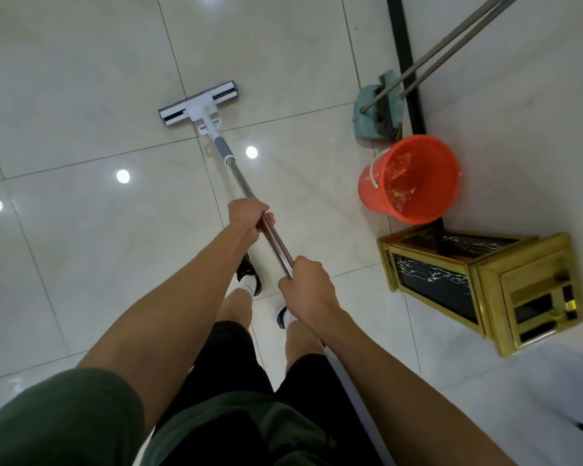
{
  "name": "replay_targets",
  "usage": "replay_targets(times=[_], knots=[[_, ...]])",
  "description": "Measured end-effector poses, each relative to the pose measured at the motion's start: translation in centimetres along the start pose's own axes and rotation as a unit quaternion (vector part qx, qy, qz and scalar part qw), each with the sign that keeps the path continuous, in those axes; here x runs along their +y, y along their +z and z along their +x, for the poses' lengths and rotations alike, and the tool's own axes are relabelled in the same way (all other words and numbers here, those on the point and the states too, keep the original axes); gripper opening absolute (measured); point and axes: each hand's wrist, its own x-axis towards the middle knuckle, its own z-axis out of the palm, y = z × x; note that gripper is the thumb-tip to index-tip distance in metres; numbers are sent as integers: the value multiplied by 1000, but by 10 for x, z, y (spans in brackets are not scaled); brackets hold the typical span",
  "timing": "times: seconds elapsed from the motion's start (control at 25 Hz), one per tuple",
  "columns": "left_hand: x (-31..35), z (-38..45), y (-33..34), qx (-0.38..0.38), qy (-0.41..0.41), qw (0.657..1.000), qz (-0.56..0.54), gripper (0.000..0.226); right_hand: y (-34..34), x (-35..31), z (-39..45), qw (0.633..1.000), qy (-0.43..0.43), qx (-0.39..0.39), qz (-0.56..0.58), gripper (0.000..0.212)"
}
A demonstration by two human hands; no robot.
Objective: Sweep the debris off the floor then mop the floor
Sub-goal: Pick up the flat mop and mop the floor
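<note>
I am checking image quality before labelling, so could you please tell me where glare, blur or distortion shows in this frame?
Head view: round ceiling-light glare spots on the glossy white tiled floor, one beside the flat white mop head; wide-angle bending of tile lines; the grey broom handles are slightly blurred; the orange plastic bucket is sharp.

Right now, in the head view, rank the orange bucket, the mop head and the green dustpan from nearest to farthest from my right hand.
From the right hand:
1. Orange bucket, to the right by the wall.
2. Mop head, ahead, flat on the floor.
3. Green dustpan, beyond the bucket, against the wall.
</note>
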Motion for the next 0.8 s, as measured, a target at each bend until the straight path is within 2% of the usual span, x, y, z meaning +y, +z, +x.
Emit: replay_targets(times=[0.44, 0.6, 0.8], knots=[[72, -9, -46, -17, 50, 998, -23, 20, -17, -71, -1, 995, -83, 30, -54, 4], [109, -5, -79, -5, 82, 997, -9, 27, -12, -108, 5, 992, -109, 39, -57, 15], [162, -6, -115, -9, 123, 992, -32, 26, -23, -156, 13, 983, -159, 56, -71, 13]])
